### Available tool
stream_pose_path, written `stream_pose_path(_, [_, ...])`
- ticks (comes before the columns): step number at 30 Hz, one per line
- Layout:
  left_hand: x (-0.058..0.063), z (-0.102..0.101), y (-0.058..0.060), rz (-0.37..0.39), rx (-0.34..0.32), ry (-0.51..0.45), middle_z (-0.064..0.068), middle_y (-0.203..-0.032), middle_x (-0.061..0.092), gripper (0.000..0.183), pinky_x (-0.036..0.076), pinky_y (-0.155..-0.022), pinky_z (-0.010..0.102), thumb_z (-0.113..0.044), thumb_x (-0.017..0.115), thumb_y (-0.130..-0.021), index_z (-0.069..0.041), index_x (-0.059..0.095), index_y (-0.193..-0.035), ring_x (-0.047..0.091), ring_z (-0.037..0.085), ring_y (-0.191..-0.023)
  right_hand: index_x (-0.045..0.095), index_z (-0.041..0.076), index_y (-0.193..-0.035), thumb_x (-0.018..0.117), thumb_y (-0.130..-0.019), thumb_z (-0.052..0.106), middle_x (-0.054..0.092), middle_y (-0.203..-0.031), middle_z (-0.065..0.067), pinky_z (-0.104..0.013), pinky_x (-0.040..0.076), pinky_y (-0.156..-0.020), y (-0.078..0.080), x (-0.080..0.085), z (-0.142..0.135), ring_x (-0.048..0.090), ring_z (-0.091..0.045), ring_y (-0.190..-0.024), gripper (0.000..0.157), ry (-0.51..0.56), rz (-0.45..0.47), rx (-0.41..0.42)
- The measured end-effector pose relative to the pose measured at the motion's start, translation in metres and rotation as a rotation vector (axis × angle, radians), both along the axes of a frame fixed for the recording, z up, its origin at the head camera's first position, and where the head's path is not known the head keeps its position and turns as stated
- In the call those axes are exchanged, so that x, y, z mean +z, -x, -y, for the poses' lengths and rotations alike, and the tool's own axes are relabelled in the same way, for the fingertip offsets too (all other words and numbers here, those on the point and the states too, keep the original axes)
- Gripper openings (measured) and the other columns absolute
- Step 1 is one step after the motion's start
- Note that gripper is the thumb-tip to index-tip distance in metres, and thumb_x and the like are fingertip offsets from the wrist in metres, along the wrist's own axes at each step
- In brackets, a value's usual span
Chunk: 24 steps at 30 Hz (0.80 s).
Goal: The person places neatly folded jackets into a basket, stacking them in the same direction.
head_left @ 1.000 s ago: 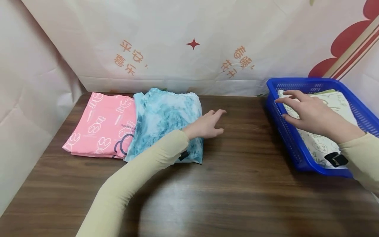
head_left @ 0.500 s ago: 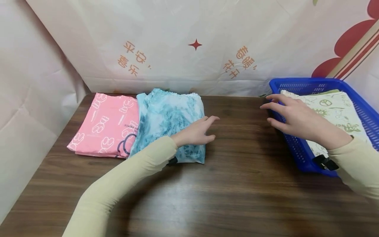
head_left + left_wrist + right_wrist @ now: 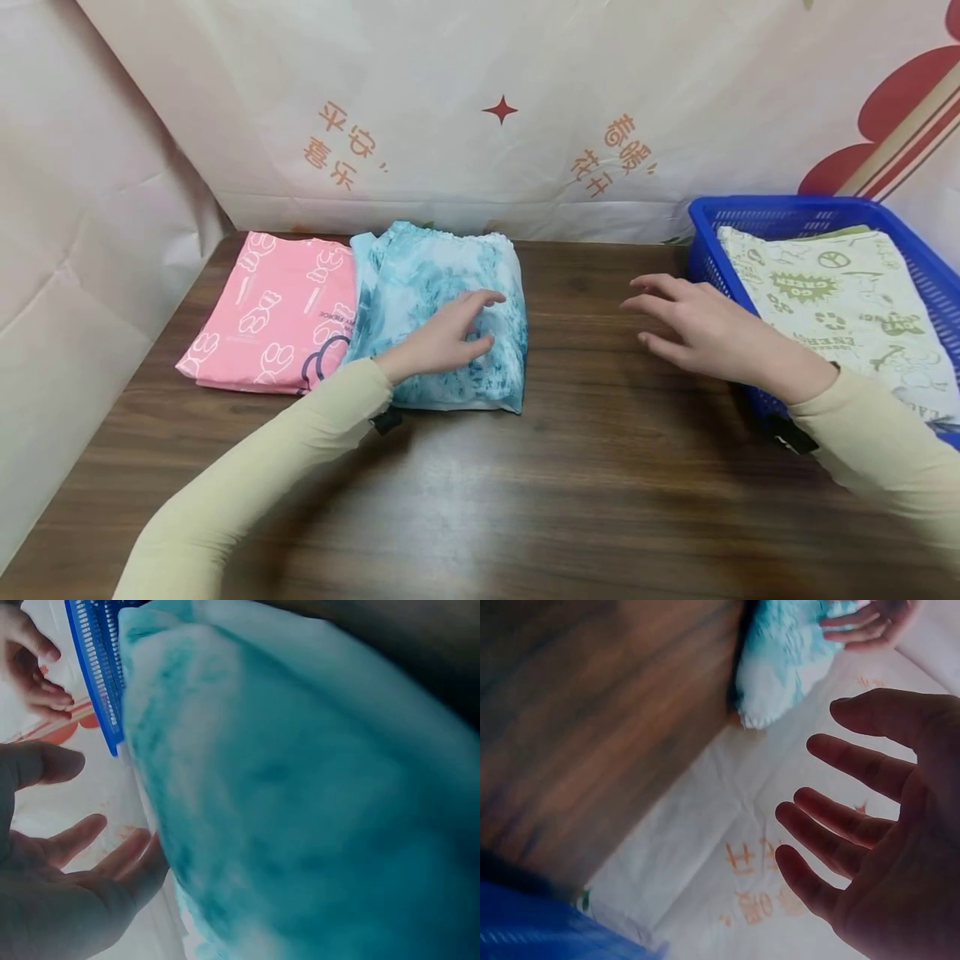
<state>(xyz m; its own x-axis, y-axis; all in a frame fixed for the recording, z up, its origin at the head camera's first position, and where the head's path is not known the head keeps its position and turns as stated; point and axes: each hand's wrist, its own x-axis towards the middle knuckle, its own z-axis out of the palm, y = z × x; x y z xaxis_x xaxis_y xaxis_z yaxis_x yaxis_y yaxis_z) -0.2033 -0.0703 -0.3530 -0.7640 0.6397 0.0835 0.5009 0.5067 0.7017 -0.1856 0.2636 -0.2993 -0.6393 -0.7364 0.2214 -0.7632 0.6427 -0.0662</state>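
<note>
My left hand (image 3: 442,337) is over the folded blue-and-white tie-dye garment (image 3: 450,267), fingers loosely bent and nothing held. The left wrist view shows the same hand (image 3: 82,877) with its fingers spread beside the blue cloth (image 3: 300,780). Off to the right, my right hand (image 3: 712,333) hovers above the table by the left side of the blue basket (image 3: 720,262), its fingers relaxed and holding nothing. Inside the basket lies a folded cream cloth with green print (image 3: 840,300). All the fingers of the right hand (image 3: 870,817) show apart in the right wrist view.
A folded pink garment (image 3: 277,308) with white outlines lies left of the blue one, partly overlapped by it. Behind the brown wooden table (image 3: 570,500) rises a pale backdrop sheet (image 3: 450,150) with orange characters. Another sheet (image 3: 90,208) hangs at the left.
Both hands have moved: the left one leftward back over the blue garment, the right one leftward and down, away from above the basket. The garments stay in place.
</note>
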Motion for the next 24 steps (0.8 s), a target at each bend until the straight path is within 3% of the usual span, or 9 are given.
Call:
stream_pose_path(2, [-0.004,0.008,0.000,-0.026,0.033,-0.024,0.020,-0.139,0.043,0.051,0.045,-0.093,0.039,-0.003,0.057,-0.093,0.001,0.039,-0.141,0.049,0.030,-0.117,0.066,0.004,-0.114,0.075,-0.080,0.009,0.055,-0.121,-0.022,-0.053,0.047,-0.074,-0.001,-0.006,0.003,0.060,-0.036,-0.093,0.036,-0.007,0.012,0.006])
stream_pose_path(7, [-0.009,0.027,-0.003,-0.099,0.153,-0.053,0.025,-0.138,0.037,0.052,0.036,-0.100,0.049,-0.001,0.058,-0.089,0.003,0.042,-0.138,0.040,0.036,-0.124,0.065,0.004,-0.116,0.073,-0.084,0.011,0.055,-0.123,-0.021,-0.055,0.045,-0.080,-0.005,-0.017,0.010,0.057,-0.036,-0.104,0.034,-0.049,0.082,-0.011])
stream_pose_path(12, [-0.013,0.048,-0.003,-0.130,0.362,-0.016,0.030,-0.150,0.012,0.060,0.014,-0.108,0.062,-0.003,0.062,-0.085,0.000,0.040,-0.140,0.002,0.045,-0.141,0.065,0.006,-0.117,0.073,-0.085,0.012,0.054,-0.125,-0.021,-0.055,0.044,-0.081,-0.007,-0.024,0.014,0.056,-0.036,-0.107,0.034,-0.060,0.123,-0.023])
stream_pose_path(17, [-0.018,0.064,0.001,-0.043,0.527,0.046,0.032,-0.153,-0.012,0.071,0.002,-0.111,0.057,-0.009,0.064,-0.085,-0.005,0.030,-0.147,-0.016,0.042,-0.141,0.065,0.005,-0.116,0.072,-0.085,0.011,0.055,-0.124,-0.021,-0.054,0.045,-0.079,-0.007,-0.027,0.015,0.056,-0.036,-0.107,0.033,-0.039,0.120,-0.015])
stream_pose_path(20, [-0.020,0.070,0.003,0.046,0.564,0.041,0.031,-0.151,-0.021,0.075,0.003,-0.111,0.056,-0.012,0.064,-0.086,-0.007,0.024,-0.149,-0.019,0.039,-0.140,0.066,0.005,-0.115,0.073,-0.084,0.011,0.055,-0.123,-0.021,-0.054,0.045,-0.079,-0.008,-0.029,0.015,0.056,-0.036,-0.106,0.032,-0.033,0.121,-0.015])
stream_pose_path(24, [-0.023,0.073,0.005,0.130,0.562,0.029,0.031,-0.151,-0.019,0.076,0.012,-0.111,0.056,-0.013,0.063,-0.088,-0.008,0.020,-0.150,-0.008,0.039,-0.142,0.066,0.005,-0.115,0.073,-0.084,0.012,0.055,-0.123,-0.021,-0.056,0.045,-0.079,-0.008,-0.033,0.014,0.056,-0.036,-0.107,0.033,-0.044,0.146,-0.022])
